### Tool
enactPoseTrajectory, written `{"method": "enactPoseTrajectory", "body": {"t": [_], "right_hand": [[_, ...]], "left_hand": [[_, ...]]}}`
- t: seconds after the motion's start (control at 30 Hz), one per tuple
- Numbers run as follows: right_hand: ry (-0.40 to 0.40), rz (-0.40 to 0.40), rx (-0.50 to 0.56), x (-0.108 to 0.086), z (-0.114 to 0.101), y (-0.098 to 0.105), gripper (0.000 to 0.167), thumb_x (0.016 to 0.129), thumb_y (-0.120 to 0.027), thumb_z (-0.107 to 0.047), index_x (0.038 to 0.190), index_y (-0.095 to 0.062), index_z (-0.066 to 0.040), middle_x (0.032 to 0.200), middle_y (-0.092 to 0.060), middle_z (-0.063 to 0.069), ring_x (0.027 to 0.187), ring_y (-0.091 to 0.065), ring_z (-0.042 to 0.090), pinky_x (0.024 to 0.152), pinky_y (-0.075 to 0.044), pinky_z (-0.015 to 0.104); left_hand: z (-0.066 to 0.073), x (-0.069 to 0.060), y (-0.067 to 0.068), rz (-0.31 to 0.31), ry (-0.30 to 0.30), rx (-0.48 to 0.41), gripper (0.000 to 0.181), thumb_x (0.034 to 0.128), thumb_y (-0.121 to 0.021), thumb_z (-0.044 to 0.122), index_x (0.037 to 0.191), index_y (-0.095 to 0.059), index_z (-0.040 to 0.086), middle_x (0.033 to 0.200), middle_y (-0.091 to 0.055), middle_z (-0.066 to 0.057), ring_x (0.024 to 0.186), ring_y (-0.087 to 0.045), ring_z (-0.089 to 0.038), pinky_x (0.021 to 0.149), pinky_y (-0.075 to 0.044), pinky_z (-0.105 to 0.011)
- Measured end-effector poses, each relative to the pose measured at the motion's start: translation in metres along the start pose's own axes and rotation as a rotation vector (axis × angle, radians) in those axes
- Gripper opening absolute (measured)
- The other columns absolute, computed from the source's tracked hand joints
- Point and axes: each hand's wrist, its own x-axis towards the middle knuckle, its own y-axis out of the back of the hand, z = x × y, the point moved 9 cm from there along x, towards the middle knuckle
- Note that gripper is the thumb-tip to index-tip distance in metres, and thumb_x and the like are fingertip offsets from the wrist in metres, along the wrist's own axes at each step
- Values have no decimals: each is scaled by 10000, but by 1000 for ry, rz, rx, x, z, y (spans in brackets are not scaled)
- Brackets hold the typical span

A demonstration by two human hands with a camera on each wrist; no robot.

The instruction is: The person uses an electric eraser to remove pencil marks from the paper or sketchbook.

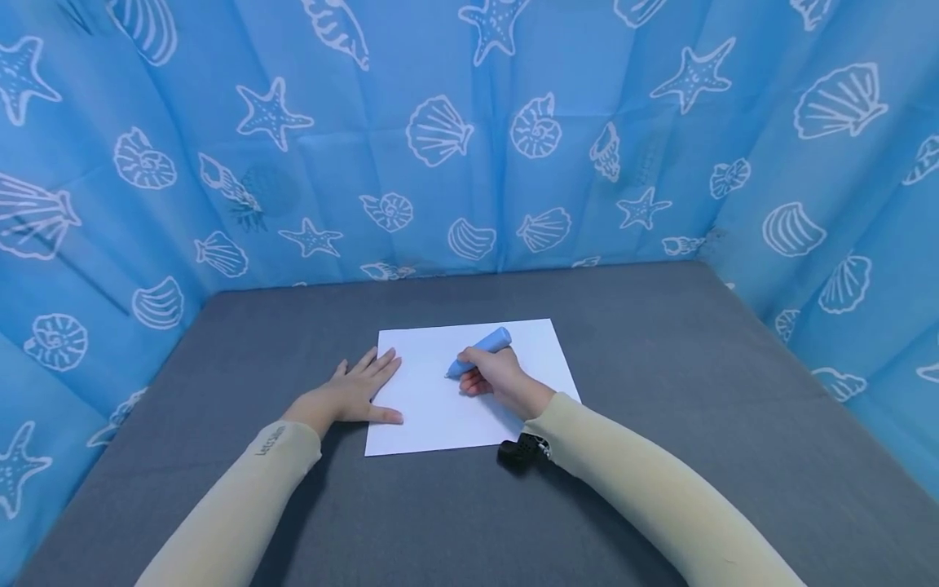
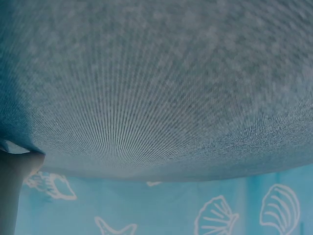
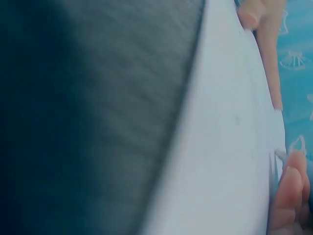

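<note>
A white sheet of paper (image 1: 418, 432) lies on the grey table. My left hand (image 1: 355, 393) rests on its left edge with the fingers spread. In my right hand (image 1: 499, 377) I grip a thick blue pen (image 1: 487, 341), tilted with its pointed tip down and to the left over the middle of the sheet. Whether the tip touches the paper I cannot tell. The right wrist view shows fingers of the right hand (image 3: 288, 196) at the lower right and the left hand (image 3: 261, 29) on the paper's far side. Only a dark part of the left hand (image 2: 19, 171) enters the left wrist view.
Grey cloth (image 1: 411, 522) covers the table around the sheet. A blue curtain (image 1: 499, 187) with white shells and starfish hangs behind the table and along both sides. A small black device (image 1: 519, 452) sits under the right wrist.
</note>
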Motion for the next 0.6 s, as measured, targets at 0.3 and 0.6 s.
{"method": "enactPoseTrajectory", "body": {"t": [0.3,0.6], "right_hand": [[3,-5,-14,0,-3,-1,208,902,-600,-127,868,-664,69,597,-602,77,482,-571,117,489,-505,223],[-7,-16,25,4,0,-3,202,898,-594,-110,906,-666,79,589,-597,77,482,-563,115,494,-501,224]], "left_hand": [[1,-3,3,5,7,11,1098,806,-553,747,1569,-97,102,1631,-3,-96,1469,76,-363,1079,33,-689],[-2,-1,2,-6,30,11,1116,790,-528,782,1570,-97,109,1633,9,-84,1469,82,-360,1077,39,-690]]}}
